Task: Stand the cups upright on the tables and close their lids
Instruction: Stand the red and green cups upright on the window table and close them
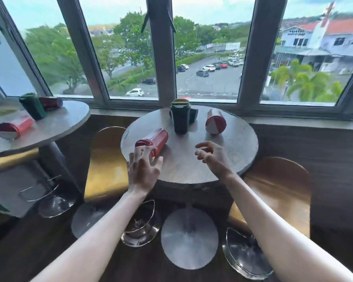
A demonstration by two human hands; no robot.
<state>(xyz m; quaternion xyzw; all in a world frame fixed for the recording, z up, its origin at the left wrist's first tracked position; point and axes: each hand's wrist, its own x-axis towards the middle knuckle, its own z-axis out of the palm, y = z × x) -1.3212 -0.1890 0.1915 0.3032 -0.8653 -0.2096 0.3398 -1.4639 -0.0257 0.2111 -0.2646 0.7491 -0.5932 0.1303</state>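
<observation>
On the round table (192, 167) in front of me a red cup (156, 140) lies on its side at the left, lid end toward me. My left hand (144, 167) hovers just in front of that lid with its fingers spread, holding nothing. A dark green cup (180, 119) stands upright at the table's middle back, with another dark cup (193, 114) lying behind it. A second red cup (215, 122) lies on its side at the right. My right hand (210, 154) is over the table with loosely curled, parted fingers, holding nothing.
A second round table (55, 127) at the left carries two red cups (14, 128) (51, 102) lying down and a green cup (33, 105) tilted. Golden stools (106, 165) (277, 188) with chrome bases flank my table. A window wall runs behind both tables.
</observation>
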